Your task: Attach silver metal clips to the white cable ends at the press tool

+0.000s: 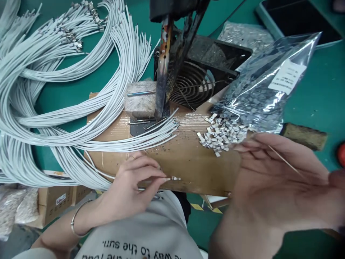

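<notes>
My left hand (142,176) pinches the end of a white wire between thumb and forefinger. A small metal terminal (176,178) sticks out past the fingertips, just above the cardboard. My right hand (280,180) is at the right, palm turned up and fingers curled, with a thin wire (283,158), which looks like solder, lying across it. Its fingertips reach the right edge of a pile of small metal terminals (223,135); whether they grip one is hidden. White wires (140,144) lie on the board with their ends above my left hand.
A heat-stained metal bar (163,64) on a dark stand rises mid-table, beside a fibrous block (140,99) and a fan grille (191,84). Thick white wire bundles (67,131) fill the left. At right are a clear bag (264,86), a sponge-like block (304,136) and a phone (302,18).
</notes>
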A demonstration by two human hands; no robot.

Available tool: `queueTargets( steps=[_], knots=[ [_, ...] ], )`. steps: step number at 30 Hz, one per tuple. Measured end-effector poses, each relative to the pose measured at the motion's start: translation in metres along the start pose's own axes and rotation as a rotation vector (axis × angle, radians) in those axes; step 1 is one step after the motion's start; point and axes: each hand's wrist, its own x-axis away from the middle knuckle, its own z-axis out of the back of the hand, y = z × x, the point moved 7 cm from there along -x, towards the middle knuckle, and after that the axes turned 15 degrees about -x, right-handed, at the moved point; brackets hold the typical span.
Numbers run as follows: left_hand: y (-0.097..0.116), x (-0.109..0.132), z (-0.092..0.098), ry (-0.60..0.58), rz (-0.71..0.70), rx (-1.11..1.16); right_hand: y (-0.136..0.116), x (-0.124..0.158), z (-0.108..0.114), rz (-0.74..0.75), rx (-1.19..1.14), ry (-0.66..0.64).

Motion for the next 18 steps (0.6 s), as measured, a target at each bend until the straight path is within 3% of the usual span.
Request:
queueTargets(
  steps=[1, 3, 6, 12, 18],
  knots=[
    [-0.006, 0.006, -0.003, -0.014, 0.026, -0.007, 0.000, -0.003, 0.011, -0.006, 0.029, 0.025],
    [-0.016, 0.016, 0.004, 0.128, 0.023, -0.098, 0.002, -0.006, 0.030, -0.015, 0.077, 0.075],
    [-0.029, 0.024, 0.016, 0.265, 0.045, -0.457, 0.006, -0.005, 0.039, -0.028, 0.116, 0.058],
    [-0.041, 0.018, 0.027, 0.274, 0.017, -0.719, 0.006, 0.005, 0.030, 0.016, 0.310, -0.081],
    [-0.039, 0.011, 0.034, 0.259, -0.070, -0.641, 0.006, 0.004, 0.028, 0.043, 0.636, -0.210]
  ],
)
